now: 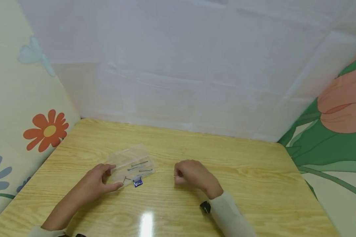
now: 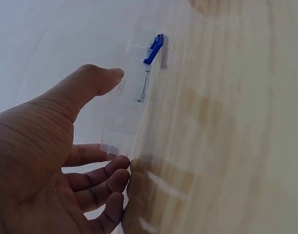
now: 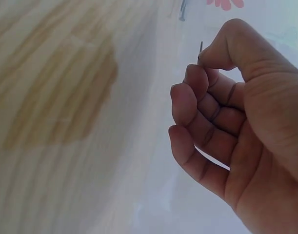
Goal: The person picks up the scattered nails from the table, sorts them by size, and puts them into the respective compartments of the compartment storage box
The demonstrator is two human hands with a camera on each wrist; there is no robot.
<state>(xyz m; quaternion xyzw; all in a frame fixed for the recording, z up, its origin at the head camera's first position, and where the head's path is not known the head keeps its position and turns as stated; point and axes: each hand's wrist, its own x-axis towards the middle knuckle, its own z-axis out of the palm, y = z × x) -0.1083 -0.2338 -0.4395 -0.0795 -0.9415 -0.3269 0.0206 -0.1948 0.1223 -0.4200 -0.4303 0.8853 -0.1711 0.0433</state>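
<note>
A clear plastic box [image 1: 121, 161] lies on the table in front of my left hand [image 1: 99, 181], its lid seemingly folded back on the far side. That hand holds the box at its left end, the thumb along the near side and the fingers at the far side. Several nails [image 1: 145, 170] are scattered inside it. A blue latch [image 1: 137, 182], also seen from the left wrist, sits on the near edge. To the right of the box, my right hand [image 1: 194, 176] pinches a thin nail [image 3: 201, 48] between thumb and forefinger; most of its length is hidden by the fingers.
The wood-grain table [image 1: 255, 184] reaches a white sheet [image 1: 181, 65] at the back. Flower-printed panels stand to the left and right. A black strap piece [image 1: 205, 207] shows at the right sleeve.
</note>
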